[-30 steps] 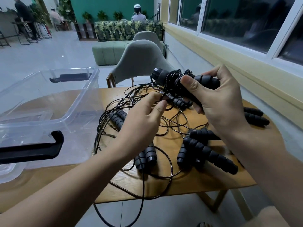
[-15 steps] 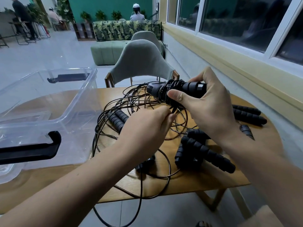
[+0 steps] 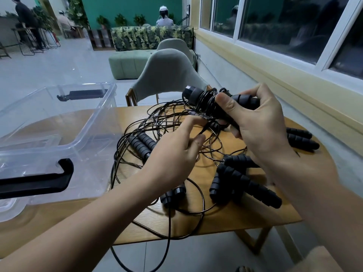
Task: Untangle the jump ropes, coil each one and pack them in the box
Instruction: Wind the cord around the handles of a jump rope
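Item: jump ropes (image 3: 157,122), black, with ribbed handles and thin cords, heaped in one tangle on the desk (image 3: 245,218) beside the clear box (image 3: 94,118).
Progress: early; no rope is seen packed.
Hands: one cord-wound handle (image 3: 198,95) is gripped by the right hand (image 3: 261,130) above the heap, and a cord (image 3: 204,130) is pinched by the left hand (image 3: 176,152).

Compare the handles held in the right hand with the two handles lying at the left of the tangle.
The held handles are up off the table, gripped in the right hand; the left pair lies flat on it. The held handles have cord wound tightly round them; the left pair sits unwrapped among loose loops. Both are black and ribbed.
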`<state>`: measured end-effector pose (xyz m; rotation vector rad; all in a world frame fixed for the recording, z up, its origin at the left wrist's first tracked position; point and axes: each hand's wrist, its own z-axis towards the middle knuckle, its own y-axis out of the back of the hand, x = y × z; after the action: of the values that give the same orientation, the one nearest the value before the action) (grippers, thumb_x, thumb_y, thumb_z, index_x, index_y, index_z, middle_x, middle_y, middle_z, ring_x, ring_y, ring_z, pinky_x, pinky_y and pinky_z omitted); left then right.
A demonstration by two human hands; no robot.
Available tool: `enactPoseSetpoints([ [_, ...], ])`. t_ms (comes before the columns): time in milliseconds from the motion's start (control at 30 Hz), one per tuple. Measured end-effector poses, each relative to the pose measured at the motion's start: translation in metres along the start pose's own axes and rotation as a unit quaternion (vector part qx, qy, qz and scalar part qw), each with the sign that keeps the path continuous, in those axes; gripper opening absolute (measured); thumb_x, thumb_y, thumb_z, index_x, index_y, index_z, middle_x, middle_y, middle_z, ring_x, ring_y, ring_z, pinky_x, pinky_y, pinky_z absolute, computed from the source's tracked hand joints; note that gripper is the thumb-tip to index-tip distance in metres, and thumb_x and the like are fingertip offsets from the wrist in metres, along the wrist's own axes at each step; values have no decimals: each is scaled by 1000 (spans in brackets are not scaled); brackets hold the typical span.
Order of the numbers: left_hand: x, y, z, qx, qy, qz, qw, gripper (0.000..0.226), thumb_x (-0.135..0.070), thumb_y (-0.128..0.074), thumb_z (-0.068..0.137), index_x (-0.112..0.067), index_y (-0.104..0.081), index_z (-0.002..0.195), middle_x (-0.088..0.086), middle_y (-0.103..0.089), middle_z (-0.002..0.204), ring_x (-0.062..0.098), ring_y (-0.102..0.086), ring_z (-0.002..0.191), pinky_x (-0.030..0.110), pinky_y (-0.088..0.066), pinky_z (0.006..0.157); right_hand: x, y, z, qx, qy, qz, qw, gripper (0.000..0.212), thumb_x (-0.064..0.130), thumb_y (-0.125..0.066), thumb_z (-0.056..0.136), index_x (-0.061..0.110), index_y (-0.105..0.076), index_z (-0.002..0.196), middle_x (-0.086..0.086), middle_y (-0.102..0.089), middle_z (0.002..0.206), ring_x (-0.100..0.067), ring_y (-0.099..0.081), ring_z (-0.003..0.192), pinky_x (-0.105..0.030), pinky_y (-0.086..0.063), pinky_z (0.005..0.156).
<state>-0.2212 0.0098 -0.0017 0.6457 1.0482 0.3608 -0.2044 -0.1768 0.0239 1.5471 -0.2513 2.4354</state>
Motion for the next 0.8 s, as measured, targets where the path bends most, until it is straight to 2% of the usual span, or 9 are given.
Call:
enactPoseSetpoints([
  [33, 0, 0, -1, -2, 2, -15, 1000, 36, -33, -51, 110, -43, -45, 144, -9, -62, 57, 8, -55, 50, 26, -40, 52, 0, 0, 1, -4, -30, 47, 998, 44, 39, -88, 85, 16, -51, 96, -2, -68, 76, -37, -70, 63, -29, -42, 42],
  [100, 1, -2, -2, 16, 7, -23, 1000, 47, -32, -49, 111, -48, -36, 152, -1, -68, 60, 12, -63, 52, 35, -53, 60, -1, 0, 3, -4, -75, 122, 990, 42, 33, -86, 87, 16, -48, 94, -7, -64, 74, -28, -68, 59, -27, -35, 38],
  [167, 1, -4, -2, 60, 30, -31, 997, 52, -33, -47, 111, -53, -30, 156, 1, -70, 59, 15, -70, 54, 32, -57, 64, -2, -1, 4, 3, -95, 156, 983, 43, 32, -85, 85, 15, -47, 94, -15, -61, 79, -25, -65, 56, -26, -32, 37],
  [300, 2, -3, 1, 128, 84, -77, 985, 51, -27, -45, 112, -51, -32, 156, -19, -67, 56, 21, -75, 56, 22, -51, 56, -5, -4, 3, 21, -95, 161, 982, 47, 35, -86, 80, 14, -46, 94, -13, -61, 80, -26, -67, 59, -25, -32, 36],
  [400, 5, 2, 2, 159, 110, -126, 973, 40, -22, -44, 112, -42, -42, 147, -6, -58, 48, 31, -76, 60, 20, -46, 51, -5, -6, 1, 35, -94, 151, 983, 48, 36, -87, 80, 14, -46, 95, -12, -63, 78, -25, -67, 58, -26, -31, 36],
  [467, 6, 6, 2, 183, 124, -145, 964, 28, -23, -45, 112, -36, -47, 137, 3, -54, 51, 33, -77, 64, 23, -43, 53, -4, -6, 0, 41, -98, 142, 984, 44, 34, -85, 83, 14, -48, 94, -16, -65, 81, -23, -66, 55, -26, -32, 36],
  [567, 10, 10, 1, 194, 145, -226, 943, 17, -19, -49, 112, -25, -54, 126, 8, -61, 62, 35, -76, 71, 31, -47, 64, -2, -6, -1, 50, -97, 139, 984, 41, 31, -84, 86, 14, -48, 94, -18, -65, 82, -21, -65, 53, -26, -32, 36],
  [700, 12, 10, 0, 184, 155, -302, 923, 12, -11, -52, 108, -8, -49, 119, 10, -62, 72, 39, -73, 82, 37, -46, 69, 0, -10, -5, 62, -82, 123, 987, 43, 35, -85, 81, 13, -50, 95, -17, -65, 83, -21, -65, 55, -25, -33, 36],
  [800, 13, 9, -1, 169, 164, -339, 911, 6, -13, -53, 106, -9, -50, 110, 12, -58, 76, 39, -73, 84, 43, -41, 75, 0, -12, -7, 53, -72, 124, 988, 43, 33, -85, 82, 12, -51, 97, -18, -64, 84, -21, -67, 56, -25, -34, 36],
])
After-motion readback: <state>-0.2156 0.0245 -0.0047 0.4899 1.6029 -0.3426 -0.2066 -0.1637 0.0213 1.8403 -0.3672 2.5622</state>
